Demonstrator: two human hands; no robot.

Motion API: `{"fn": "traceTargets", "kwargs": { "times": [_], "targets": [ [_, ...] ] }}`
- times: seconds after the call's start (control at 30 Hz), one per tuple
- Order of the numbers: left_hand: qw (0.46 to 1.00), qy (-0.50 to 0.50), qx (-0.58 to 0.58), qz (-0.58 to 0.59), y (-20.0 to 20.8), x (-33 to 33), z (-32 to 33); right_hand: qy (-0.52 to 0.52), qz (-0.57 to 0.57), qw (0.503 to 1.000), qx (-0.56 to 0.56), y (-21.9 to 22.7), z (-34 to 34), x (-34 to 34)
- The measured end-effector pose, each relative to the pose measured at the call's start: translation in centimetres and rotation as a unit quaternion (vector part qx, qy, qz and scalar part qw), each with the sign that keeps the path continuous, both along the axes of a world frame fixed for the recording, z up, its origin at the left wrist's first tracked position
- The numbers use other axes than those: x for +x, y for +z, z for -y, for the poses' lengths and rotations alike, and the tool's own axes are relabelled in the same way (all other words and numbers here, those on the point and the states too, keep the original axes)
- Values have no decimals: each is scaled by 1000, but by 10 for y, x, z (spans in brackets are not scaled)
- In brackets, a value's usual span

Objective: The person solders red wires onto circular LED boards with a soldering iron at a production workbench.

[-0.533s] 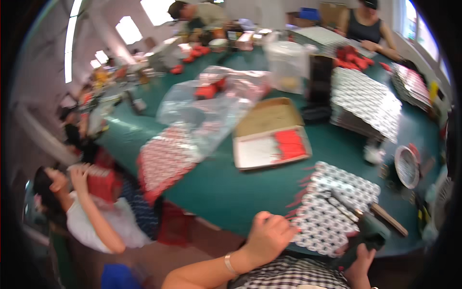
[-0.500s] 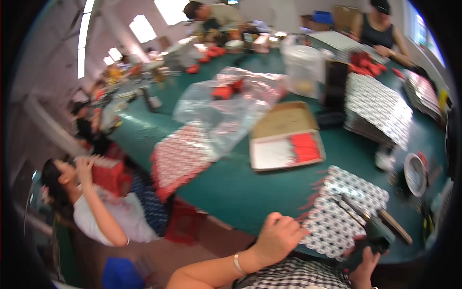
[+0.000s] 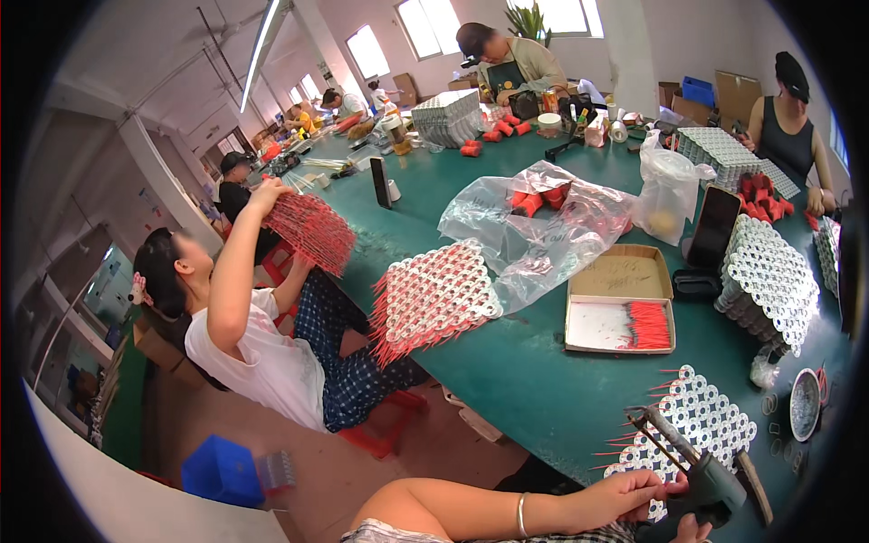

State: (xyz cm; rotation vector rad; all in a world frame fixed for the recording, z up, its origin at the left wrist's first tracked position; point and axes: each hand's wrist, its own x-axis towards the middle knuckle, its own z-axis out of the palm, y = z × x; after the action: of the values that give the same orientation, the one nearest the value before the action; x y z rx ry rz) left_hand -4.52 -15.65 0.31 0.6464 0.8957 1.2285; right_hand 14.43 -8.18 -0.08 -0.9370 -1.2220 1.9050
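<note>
My right hand (image 3: 692, 529) is at the lower edge, wrapped round the grip of a dark green soldering gun (image 3: 715, 489). Two metal rods stick out of the gun toward the upper left, over a sheet of white round pieces with dark centres (image 3: 697, 407). Thin red wires stick out along the sheet's left edge. My left hand (image 3: 625, 500), a bracelet on its wrist, is beside the gun at the sheet's near edge. Its fingers are pinched together; whatever is between them is too small to make out.
A cardboard box (image 3: 570, 337) of red wires lies beyond the sheet. Left of it are a wired sheet (image 3: 439, 294) and a plastic bag (image 3: 543, 244). At right stand a stack of sheets (image 3: 769, 281), a phone (image 3: 715, 226) and a metal bowl (image 3: 805, 404). A co-worker (image 3: 262, 353) sits at left.
My left hand has moved right, from the sheet's left side to beside the soldering gun. The view has swung left. The co-worker at left now holds the red-wired bundle higher.
</note>
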Motion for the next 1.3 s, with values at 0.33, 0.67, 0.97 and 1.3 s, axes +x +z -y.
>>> {"fn": "traceTargets", "kwargs": {
  "times": [0.33, 0.67, 0.97, 1.3],
  "targets": [
    [987, -111, -8, -116, 20, -7, 2, -22, 21, 999, -19, 6, 6, -4],
    [989, -125, -75, 34, -2, 1, 9, 51, -40, 996, -60, 30, 15, -7],
    [988, 11, -151, -15, 17, -21, 34, 53, -70, 995, -38, 29, 2, -17],
    [771, 131, 103, -614, 14, -39, 27, 23, -33, 999, -15, 10, 4, 31]
  ]
}}
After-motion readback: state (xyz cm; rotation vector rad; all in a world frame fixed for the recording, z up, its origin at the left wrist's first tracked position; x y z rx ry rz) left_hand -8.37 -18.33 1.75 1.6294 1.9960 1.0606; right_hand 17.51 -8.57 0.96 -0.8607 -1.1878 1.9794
